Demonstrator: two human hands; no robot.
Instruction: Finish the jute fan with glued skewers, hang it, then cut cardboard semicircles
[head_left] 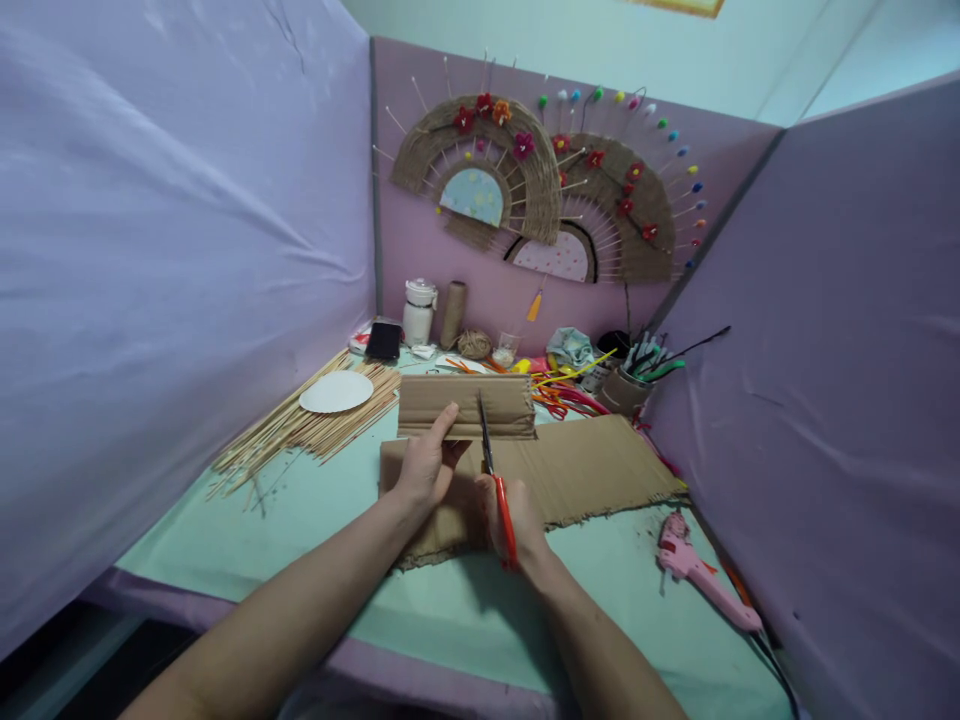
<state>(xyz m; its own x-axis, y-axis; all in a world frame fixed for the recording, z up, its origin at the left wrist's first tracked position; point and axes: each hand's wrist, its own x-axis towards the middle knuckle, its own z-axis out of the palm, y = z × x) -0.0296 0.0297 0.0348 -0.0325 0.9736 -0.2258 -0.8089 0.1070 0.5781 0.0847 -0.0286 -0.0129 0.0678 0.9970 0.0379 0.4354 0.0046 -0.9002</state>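
Observation:
My left hand [426,462] pinches the lower edge of a small rectangular cardboard piece [435,400], thumb on its face and fingers behind. The piece is held up above the table. In my right hand [521,515] is a pair of scissors [505,525] with red-orange handles. Their dark blades point up across the small piece, right of its middle; whether they cut into it I cannot tell. Beneath both hands a larger cardboard sheet [600,465] with ragged edges lies flat, partly hidden by the hands.
A pink glue gun [705,575] lies at right with its cord. Thin wooden sticks [337,435] and a white paper disc [336,392] are at left. Along the back stand a white bottle [418,312], a twine spool [454,315] and a pen holder [626,390]. Decorated fans [540,190] hang behind.

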